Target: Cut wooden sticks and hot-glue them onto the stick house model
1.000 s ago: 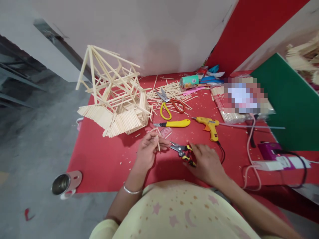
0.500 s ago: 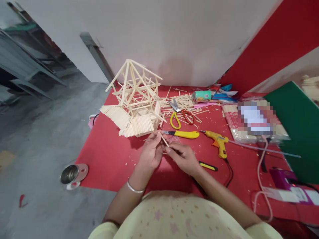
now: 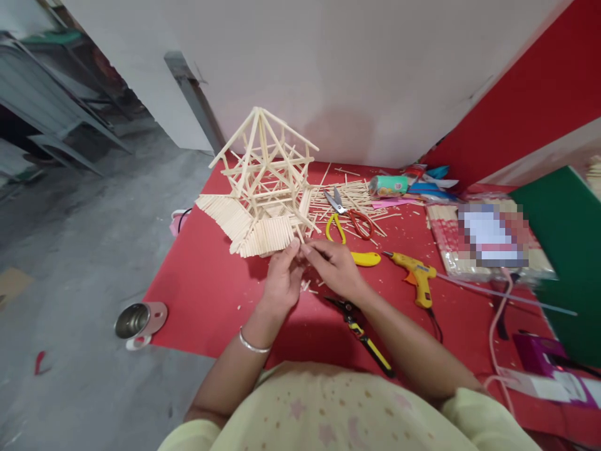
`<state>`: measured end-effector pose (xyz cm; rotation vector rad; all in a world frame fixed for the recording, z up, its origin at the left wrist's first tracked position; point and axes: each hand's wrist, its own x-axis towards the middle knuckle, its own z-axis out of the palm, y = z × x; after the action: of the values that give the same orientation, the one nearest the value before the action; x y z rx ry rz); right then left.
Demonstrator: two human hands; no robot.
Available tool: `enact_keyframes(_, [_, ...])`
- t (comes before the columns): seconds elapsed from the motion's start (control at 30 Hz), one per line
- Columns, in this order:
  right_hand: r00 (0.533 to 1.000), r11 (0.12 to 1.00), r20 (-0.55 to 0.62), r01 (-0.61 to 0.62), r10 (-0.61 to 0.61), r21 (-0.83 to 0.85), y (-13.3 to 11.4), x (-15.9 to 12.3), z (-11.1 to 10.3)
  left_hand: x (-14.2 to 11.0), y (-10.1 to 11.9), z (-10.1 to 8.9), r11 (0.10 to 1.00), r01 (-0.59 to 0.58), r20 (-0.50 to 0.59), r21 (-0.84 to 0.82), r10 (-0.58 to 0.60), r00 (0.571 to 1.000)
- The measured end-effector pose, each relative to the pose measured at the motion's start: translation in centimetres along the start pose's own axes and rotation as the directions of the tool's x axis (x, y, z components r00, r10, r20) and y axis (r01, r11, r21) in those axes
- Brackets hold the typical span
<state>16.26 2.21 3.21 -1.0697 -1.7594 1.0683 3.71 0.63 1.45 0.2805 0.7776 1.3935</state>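
Observation:
A small wooden stick [image 3: 301, 234] is pinched between my left hand [image 3: 283, 272] and my right hand [image 3: 334, 266], at the front edge of a wooden stick model [image 3: 265, 169]. The model has an open peaked frame and roof panels of sticks laid side by side. Whether the stick touches the model I cannot tell. Beneath my right forearm lie black and yellow pliers [image 3: 359, 332]. My right hand partly covers a yellow-handled knife [image 3: 366, 258]. Scissors [image 3: 345, 216] with one yellow and one red handle rest just beyond it.
A yellow glue gun [image 3: 416, 275] lies to the right on the red table [image 3: 197, 300]. Loose sticks [image 3: 352, 195] and a green can [image 3: 389, 185] are at the back. A mug [image 3: 143, 321] stands at the left edge. Bagged sticks [image 3: 446, 244] lie at the right.
Both hands have moved forward with the stick, up to the model's front edge. The pliers under my right forearm now show more fully. The view has shifted slightly.

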Motion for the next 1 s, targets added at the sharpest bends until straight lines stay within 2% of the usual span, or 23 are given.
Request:
enact_keyframes(0.1, [1.0,0.999,0.029,-0.001,0.003,-0.037,0.2,1.6,-0.1,0.9,0.3,0.6,0.998,-0.063,-0.117,-0.007,0.061,0.991])
enact_keyframes(0.37, [0.998,0.999,0.056,-0.024,0.025,-0.022,1.3,1.8,0.3,2.1,0.4,1.6,0.997,-0.081,-0.219,-0.002,0.079,0.973])
enact_keyframes(0.7, [0.997,0.99,0.06,-0.058,0.051,0.126,1.5,1.7,0.3,2.0,0.6,2.3,0.993,-0.114,-0.247,-0.036,0.102,0.964])
enact_keyframes(0.87, [0.994,0.997,0.112,-0.006,-0.003,0.082,1.0,1.7,0.0,2.0,0.7,2.3,0.998,-0.062,-0.264,-0.024,0.054,0.963])
enact_keyframes(1.0, [0.992,0.998,0.125,-0.017,0.008,0.068,0.8,1.8,0.0,2.1,0.5,2.1,0.997,-0.072,-0.256,-0.019,0.065,0.965])
